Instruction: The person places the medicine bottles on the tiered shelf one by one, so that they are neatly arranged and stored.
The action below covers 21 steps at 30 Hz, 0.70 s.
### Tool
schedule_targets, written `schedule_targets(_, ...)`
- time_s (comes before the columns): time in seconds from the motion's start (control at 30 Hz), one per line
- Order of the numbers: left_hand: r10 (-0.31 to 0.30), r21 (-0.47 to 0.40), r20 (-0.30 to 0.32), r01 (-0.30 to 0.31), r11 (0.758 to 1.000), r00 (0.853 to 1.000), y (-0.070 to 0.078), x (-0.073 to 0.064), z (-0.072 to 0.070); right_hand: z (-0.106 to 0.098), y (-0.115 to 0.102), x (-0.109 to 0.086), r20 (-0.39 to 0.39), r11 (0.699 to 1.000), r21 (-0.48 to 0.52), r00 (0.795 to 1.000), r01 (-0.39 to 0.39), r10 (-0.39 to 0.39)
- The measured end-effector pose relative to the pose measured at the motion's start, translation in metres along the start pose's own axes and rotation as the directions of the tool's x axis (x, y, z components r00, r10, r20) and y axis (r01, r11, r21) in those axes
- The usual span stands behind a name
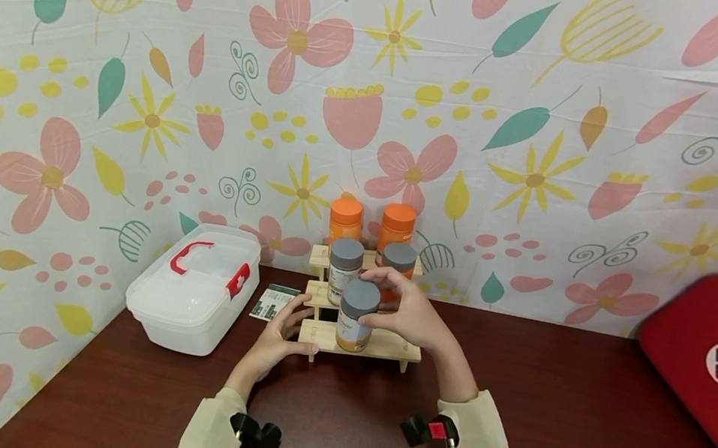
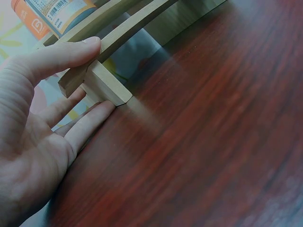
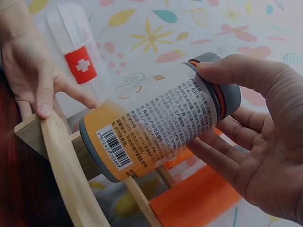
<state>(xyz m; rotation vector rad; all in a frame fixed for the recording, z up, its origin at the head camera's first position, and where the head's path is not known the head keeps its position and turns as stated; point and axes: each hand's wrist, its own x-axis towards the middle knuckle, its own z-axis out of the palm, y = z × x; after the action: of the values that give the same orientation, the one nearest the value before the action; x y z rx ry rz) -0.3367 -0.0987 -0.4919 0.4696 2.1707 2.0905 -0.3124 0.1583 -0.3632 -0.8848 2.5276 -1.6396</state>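
A three-tier wooden rack (image 1: 399,346) stands on the table. My left hand (image 1: 271,345) holds its left end, thumb on the lowest shelf (image 2: 125,35) and fingers by the leg (image 2: 106,82). With thumb and fingers, my right hand (image 1: 413,316) grips a supplement bottle (image 3: 151,118) near its grey lid. That bottle is at the lowest shelf, tilted in the right wrist view. Behind it on the middle tier are a grey-lidded white bottle (image 1: 344,271) and a grey-lidded orange bottle (image 1: 399,256), partly hidden by my right hand. Two orange bottles (image 1: 346,215) occupy the top tier.
Left of the rack sits a clear-lidded white first-aid box (image 1: 194,289) with red clasps. A printed card (image 1: 274,302) lies between box and rack. At the far right is a red first-aid bag (image 1: 689,351). A flower-patterned cloth (image 1: 505,198) hangs behind the table.
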Motion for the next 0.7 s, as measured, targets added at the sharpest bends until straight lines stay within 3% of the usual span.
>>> schedule_targets(0.7,-0.004,-0.013,0.015,0.004,1.0,1.0,0.0,0.0,0.0,0.019,0.016,0.009,-0.034,0.999,-0.033,0.999,-0.037,0.036)
